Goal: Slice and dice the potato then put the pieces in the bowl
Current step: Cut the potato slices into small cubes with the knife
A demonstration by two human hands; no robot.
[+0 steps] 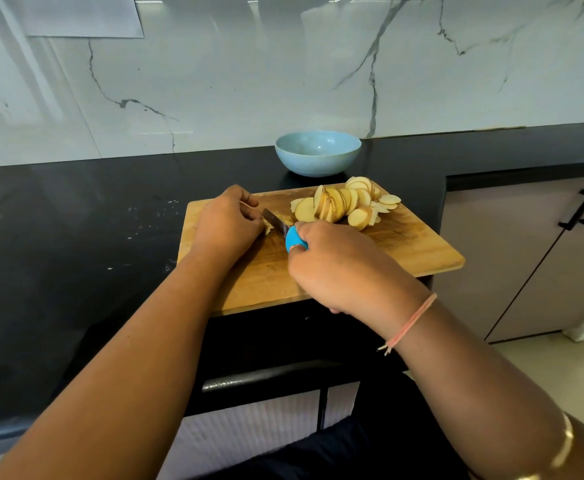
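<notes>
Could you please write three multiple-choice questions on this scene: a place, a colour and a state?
1. Where do the potato slices lie? A on the floor B on the cutting board C on a plate
2. What colour is the knife handle? A red B blue C black
3. What is the right hand doing? A hanging idle B gripping that handle C holding a spoon
Answers: 1 B, they heap on the board's far side; 2 B, blue shows between the fingers; 3 B, the fingers curl round it.

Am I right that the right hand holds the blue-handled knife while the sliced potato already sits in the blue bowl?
Not quite: the head view shows the potato slices piled on the cutting board, not in the bowl. The right hand does hold the knife.
</notes>
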